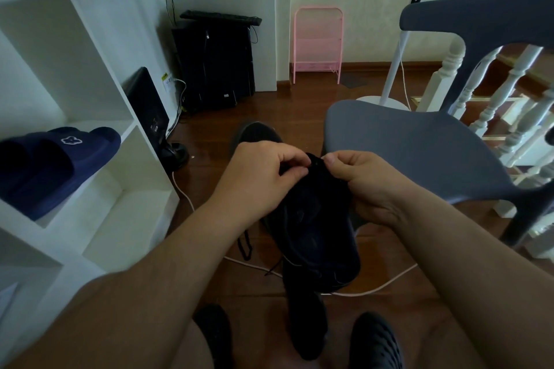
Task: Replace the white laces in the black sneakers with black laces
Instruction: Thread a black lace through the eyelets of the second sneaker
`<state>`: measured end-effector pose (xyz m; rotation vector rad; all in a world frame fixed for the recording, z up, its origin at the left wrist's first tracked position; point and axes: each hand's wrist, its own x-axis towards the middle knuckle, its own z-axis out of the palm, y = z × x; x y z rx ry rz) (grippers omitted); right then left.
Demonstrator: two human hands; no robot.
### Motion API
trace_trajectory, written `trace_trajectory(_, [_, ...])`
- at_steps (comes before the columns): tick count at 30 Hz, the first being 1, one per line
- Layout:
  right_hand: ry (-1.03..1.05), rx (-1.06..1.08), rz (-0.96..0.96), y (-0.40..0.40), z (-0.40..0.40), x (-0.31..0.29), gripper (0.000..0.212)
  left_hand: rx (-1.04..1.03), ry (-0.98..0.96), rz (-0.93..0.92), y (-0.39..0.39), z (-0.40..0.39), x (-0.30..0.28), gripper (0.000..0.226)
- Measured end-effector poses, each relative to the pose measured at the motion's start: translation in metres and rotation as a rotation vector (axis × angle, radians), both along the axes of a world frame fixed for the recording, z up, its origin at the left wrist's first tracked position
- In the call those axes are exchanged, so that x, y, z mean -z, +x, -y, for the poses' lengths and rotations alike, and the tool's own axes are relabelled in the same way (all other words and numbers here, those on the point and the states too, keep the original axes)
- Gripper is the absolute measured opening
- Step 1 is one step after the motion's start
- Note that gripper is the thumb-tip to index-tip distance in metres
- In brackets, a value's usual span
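Both forearms converge: left hand (263, 171) and right hand (359, 180) pinch the black sneaker (317, 231) with curled fingers.

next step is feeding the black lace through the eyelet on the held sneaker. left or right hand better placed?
Probably left. The left hand pinches at the top edge of the black sneaker, seemingly on the black lace, though dark blur hides it. The right hand grips and steadies the sneaker's side.
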<state>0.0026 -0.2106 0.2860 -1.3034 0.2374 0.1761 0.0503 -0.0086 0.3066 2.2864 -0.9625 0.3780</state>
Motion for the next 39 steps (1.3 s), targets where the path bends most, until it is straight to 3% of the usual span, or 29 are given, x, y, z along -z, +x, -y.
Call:
trace_trajectory(8, [-0.098, 0.029, 0.046, -0.004, -0.004, -0.005, 0.028, -0.041, -0.041, -0.054, -0.002, 0.005, 0.002, 0.011])
trace_trajectory(14, [-0.781, 0.127, 0.198, -0.005, -0.009, -0.004, 0.021, -0.048, 0.015, -0.087, -0.003, 0.007, 0.003, 0.011])
trace_trajectory(17, [-0.926, 0.127, 0.265, -0.004, -0.013, -0.003, 0.013, -0.094, 0.002, -0.122, -0.002, 0.010, 0.005, 0.007])
trace_trajectory(20, [-1.069, 0.059, 0.342, -0.003, -0.016, -0.001, 0.022, -0.106, 0.015, -0.094, -0.001, 0.012, 0.007, 0.012])
trace_trajectory(29, [-0.756, 0.064, 0.250, 0.000, -0.014, 0.012, 0.017, -0.126, 0.041, -0.070, 0.009, 0.013, 0.014, 0.037])
trace_trajectory(36, [-0.776, 0.292, 0.229, 0.005, 0.003, 0.007, 0.014, -0.173, 0.020, -0.046, 0.008, -0.001, 0.015, 0.042])
trace_trajectory(39, [-0.703, 0.434, 0.261, 0.007, 0.008, 0.004, 0.020, -0.240, 0.067, -0.234, 0.012, -0.012, 0.018, 0.053])
